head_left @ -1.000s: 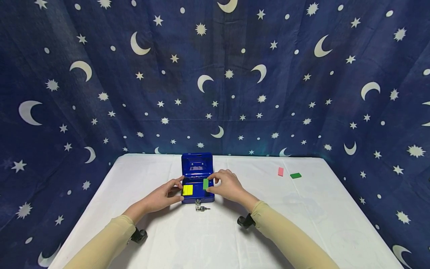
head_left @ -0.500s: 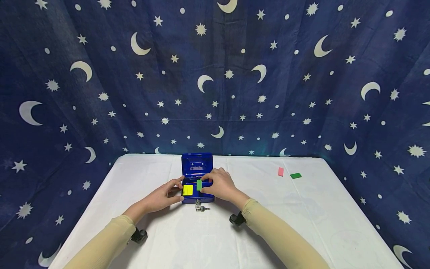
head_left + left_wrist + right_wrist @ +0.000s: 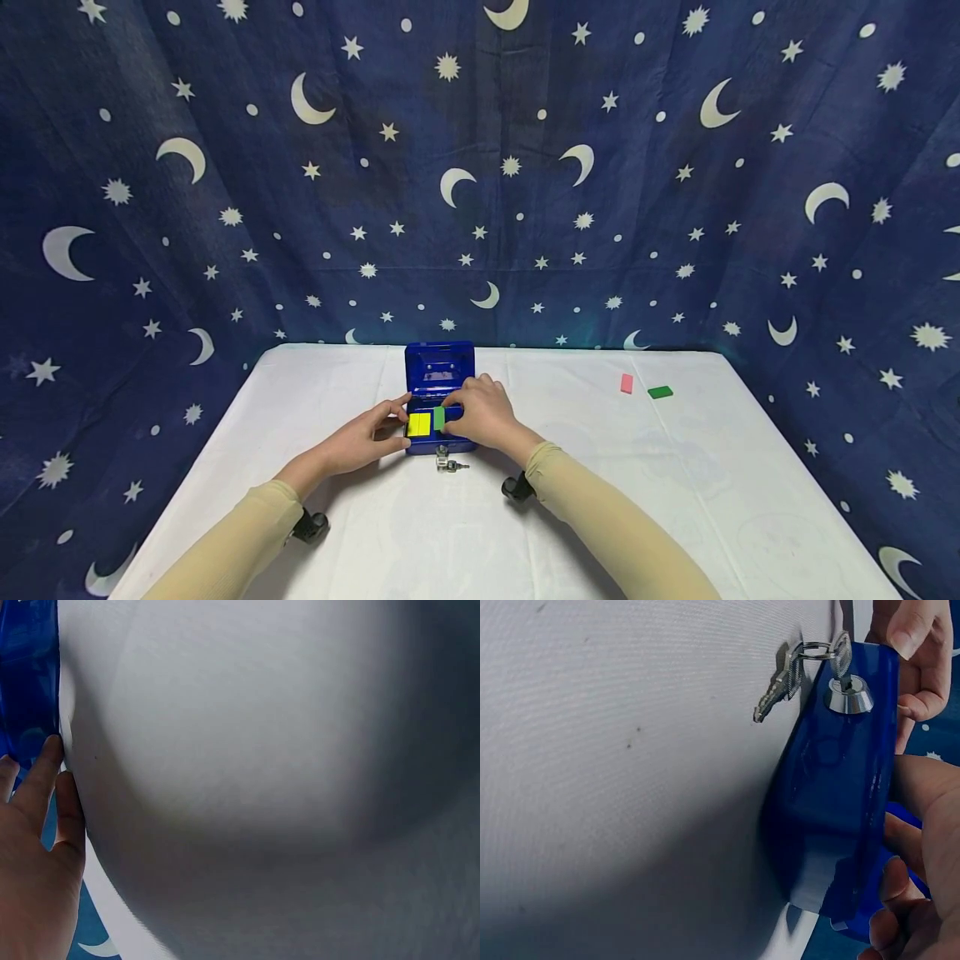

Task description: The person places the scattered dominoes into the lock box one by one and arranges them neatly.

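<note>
The right hand (image 3: pixel 483 414) pinches a green block (image 3: pixel 439 418) inside the box (image 3: pixel 423 447), leaving a thin blue strip before the yellow blocks (image 3: pixel 419 425) by the left wall; whether it touches the floor is hard to tell. The left hand (image 3: pixel 366 435), fingers spread, touches the box's left edge. Pink (image 3: pixel 627 383) and dark green (image 3: pixel 660 392) blocks lie well apart, toward the table's (image 3: pixel 397 533) far right corner.

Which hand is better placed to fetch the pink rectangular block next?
Probably the right hand: the pink block lies on that side, though the hand must first release the light green rectangular block it pinches. The left hand is farther, touching the left end of the open blue rectangular box.
</note>
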The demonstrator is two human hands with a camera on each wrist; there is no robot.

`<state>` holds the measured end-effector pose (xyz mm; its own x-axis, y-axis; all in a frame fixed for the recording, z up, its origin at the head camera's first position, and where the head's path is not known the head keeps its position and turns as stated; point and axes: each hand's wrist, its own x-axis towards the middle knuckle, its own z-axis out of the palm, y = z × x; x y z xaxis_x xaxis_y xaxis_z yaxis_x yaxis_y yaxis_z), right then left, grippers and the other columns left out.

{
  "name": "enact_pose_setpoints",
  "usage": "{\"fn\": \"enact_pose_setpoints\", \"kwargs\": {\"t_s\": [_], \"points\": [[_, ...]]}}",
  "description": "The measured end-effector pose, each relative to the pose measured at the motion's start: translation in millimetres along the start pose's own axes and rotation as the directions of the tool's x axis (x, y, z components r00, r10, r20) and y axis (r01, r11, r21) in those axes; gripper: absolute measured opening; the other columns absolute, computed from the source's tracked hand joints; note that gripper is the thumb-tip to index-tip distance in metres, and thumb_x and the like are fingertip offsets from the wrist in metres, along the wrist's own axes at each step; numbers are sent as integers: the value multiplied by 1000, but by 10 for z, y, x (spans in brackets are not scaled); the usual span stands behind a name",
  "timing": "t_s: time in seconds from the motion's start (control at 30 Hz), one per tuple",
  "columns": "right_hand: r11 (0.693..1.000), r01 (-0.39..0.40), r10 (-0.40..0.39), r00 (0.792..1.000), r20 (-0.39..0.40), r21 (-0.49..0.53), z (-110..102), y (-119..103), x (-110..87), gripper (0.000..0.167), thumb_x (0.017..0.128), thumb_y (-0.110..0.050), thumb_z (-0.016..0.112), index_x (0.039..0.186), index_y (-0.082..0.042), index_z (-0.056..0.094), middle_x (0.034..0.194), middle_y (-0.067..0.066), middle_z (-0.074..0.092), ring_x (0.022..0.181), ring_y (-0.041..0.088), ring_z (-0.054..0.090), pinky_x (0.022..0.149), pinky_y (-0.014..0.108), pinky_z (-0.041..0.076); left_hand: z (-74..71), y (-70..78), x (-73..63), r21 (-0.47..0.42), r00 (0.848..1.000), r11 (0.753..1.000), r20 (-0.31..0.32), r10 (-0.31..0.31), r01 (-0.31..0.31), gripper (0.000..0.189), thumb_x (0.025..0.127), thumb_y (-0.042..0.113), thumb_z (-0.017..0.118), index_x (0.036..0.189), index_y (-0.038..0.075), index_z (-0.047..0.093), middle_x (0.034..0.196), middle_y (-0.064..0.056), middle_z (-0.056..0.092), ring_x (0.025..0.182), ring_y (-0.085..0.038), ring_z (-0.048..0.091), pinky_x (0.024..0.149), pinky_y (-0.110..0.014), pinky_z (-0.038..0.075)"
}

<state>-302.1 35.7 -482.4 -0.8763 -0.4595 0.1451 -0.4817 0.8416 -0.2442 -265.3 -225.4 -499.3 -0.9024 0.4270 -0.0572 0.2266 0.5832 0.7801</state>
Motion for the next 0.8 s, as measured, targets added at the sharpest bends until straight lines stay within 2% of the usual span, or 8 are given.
{"fn": "enact_pose_setpoints", "kwargs": {"t_s": [0.17,0.4,0.8], "points": [[1000,4,-4,1000,11,-27,41,-15,30,41,78,-52,83,112,-29,78,86,-11,51,86,15,40,75,32,34,-1,9,-4,9,1000,1000,0,-5,5,38,94,41,73,118,21,51,166,6,25,140,-26,47,117,-49,35],[997,29,-28,1000,14,-65,54,-62,45,39,78,-52,83,109,-29,79,88,-12,57,88,15,43,76,33,35,0,7,-4,3,1000,1000,10,2,-2,38,95,39,72,119,19,50,166,4,24,140,-27,47,116,-48,36],[994,23,-18,999,46,-104,56,-87,69,38,78,-52,83,109,-30,79,87,-12,58,84,15,41,75,32,34,2,0,-5,4,1000,1000,4,3,-3,38,95,40,72,119,20,50,166,5,24,140,-26,47,116,-48,36]]}}
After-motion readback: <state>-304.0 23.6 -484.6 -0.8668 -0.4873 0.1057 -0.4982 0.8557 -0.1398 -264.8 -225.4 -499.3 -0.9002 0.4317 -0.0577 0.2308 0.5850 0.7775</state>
